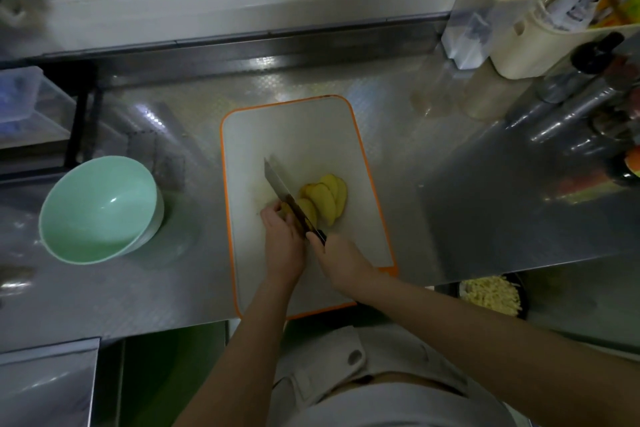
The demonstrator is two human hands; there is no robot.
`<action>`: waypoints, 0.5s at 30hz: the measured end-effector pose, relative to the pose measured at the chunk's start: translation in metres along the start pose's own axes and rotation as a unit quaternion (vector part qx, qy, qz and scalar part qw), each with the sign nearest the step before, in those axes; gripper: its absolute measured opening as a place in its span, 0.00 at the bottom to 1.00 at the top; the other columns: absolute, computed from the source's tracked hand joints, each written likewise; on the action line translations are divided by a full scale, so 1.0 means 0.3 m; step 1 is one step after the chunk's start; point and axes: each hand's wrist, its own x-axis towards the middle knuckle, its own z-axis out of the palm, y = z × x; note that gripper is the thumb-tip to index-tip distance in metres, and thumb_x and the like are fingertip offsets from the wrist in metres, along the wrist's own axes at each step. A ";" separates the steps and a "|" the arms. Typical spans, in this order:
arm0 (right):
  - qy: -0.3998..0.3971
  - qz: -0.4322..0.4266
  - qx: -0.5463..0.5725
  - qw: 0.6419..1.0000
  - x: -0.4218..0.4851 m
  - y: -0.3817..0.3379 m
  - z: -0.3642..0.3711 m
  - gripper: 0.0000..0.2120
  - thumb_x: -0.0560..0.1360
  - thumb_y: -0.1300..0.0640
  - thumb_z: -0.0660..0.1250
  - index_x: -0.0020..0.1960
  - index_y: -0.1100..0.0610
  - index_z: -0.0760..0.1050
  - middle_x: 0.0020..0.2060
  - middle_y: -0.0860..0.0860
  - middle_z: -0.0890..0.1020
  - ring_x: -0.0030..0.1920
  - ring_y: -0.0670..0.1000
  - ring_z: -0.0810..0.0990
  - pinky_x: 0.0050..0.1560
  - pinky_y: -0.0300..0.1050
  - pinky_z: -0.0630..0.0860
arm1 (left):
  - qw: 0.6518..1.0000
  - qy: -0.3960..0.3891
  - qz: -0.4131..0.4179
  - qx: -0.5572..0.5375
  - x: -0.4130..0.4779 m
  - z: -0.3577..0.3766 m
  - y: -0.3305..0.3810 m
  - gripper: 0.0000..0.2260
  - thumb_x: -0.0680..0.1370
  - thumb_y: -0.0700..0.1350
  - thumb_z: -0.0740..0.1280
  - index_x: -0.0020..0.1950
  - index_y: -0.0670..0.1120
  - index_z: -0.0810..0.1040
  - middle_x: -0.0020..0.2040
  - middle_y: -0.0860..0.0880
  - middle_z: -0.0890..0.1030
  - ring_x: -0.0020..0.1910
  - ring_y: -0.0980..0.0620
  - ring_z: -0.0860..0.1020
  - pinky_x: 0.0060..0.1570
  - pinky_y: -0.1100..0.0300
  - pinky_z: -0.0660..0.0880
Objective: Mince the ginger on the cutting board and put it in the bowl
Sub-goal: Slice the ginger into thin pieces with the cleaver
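The cutting board (298, 135), white with an orange rim, lay mid-bench (450, 184), its near end reaching the bench's front edge. On its near half sat the ginger (327, 199), a fan of yellow slices just right of the knife (277, 180). The right hand (341, 258) had its grip wrapped round the dark handle, and the blade slanted off toward the back left. The left hand (284, 246) sat close against the blade's left side, its grip curled down on a piece of ginger. That hand and the blade lay between the slices and the bowl (100, 208), mint green, which stood well apart toward the bench's left edge. A clear canister (485, 10), a cream tub (526, 45) and a dark bottle (588, 59) crowded the back right corner. A dark dish (491, 296) of pale shreds showed below the front edge.
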 end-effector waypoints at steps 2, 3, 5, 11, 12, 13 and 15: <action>0.002 -0.002 0.001 1.000 0.013 0.000 0.020 0.20 0.81 0.46 0.52 0.40 0.59 0.71 0.43 0.61 0.81 0.42 0.58 0.78 0.39 0.43 0.67 | 1.000 0.001 0.001 0.002 -0.003 0.001 -0.001 0.13 0.80 0.36 0.53 0.65 0.40 0.63 0.62 0.39 0.69 0.58 0.44 0.72 0.56 0.49 0.73; 0.001 -0.007 0.003 1.000 0.015 0.003 0.029 0.20 0.81 0.46 0.52 0.43 0.59 0.73 0.46 0.62 0.81 0.46 0.60 0.79 0.41 0.45 0.68 | 1.000 0.003 0.001 0.001 -0.006 -0.001 0.000 0.13 0.80 0.36 0.53 0.65 0.40 0.63 0.62 0.39 0.69 0.59 0.44 0.72 0.57 0.50 0.72; -0.004 -0.018 0.010 1.000 0.014 0.013 0.021 0.21 0.81 0.45 0.52 0.47 0.61 0.75 0.48 0.62 0.81 0.49 0.61 0.79 0.44 0.47 0.70 | 1.000 0.007 0.008 0.005 -0.008 -0.005 -0.002 0.14 0.80 0.35 0.53 0.65 0.39 0.63 0.62 0.39 0.69 0.59 0.44 0.72 0.57 0.52 0.71; -0.059 -0.034 -0.010 0.998 0.035 0.027 -0.089 0.19 0.82 0.49 0.51 0.48 0.58 0.76 0.39 0.61 0.75 0.44 0.59 0.76 0.41 0.41 0.63 | 1.000 0.014 0.008 0.013 -0.020 -0.013 0.004 0.13 0.80 0.36 0.52 0.65 0.38 0.62 0.62 0.40 0.68 0.57 0.48 0.71 0.53 0.60 0.68; -0.049 -0.035 -0.012 0.998 0.040 0.022 -0.094 0.17 0.82 0.50 0.51 0.41 0.53 0.74 0.35 0.59 0.74 0.41 0.58 0.74 0.39 0.42 0.62 | 1.000 0.013 0.008 0.012 -0.023 -0.014 0.007 0.13 0.81 0.36 0.52 0.66 0.39 0.62 0.63 0.40 0.68 0.57 0.49 0.70 0.54 0.60 0.68; -0.041 -0.034 -0.013 0.998 0.046 0.022 -0.093 0.18 0.82 0.49 0.51 0.38 0.54 0.72 0.32 0.57 0.73 0.40 0.57 0.74 0.38 0.44 0.62 | 1.000 0.013 0.009 0.010 -0.026 -0.014 0.008 0.13 0.81 0.36 0.52 0.66 0.39 0.62 0.63 0.41 0.67 0.57 0.51 0.70 0.55 0.60 0.67; -0.033 -0.046 -0.015 0.998 0.037 0.016 -0.093 0.16 0.83 0.51 0.51 0.41 0.51 0.72 0.34 0.58 0.74 0.38 0.57 0.75 0.38 0.48 0.65 | 1.000 0.016 0.010 0.013 -0.029 -0.013 0.008 0.14 0.81 0.37 0.53 0.66 0.39 0.62 0.64 0.41 0.67 0.57 0.52 0.69 0.54 0.61 0.66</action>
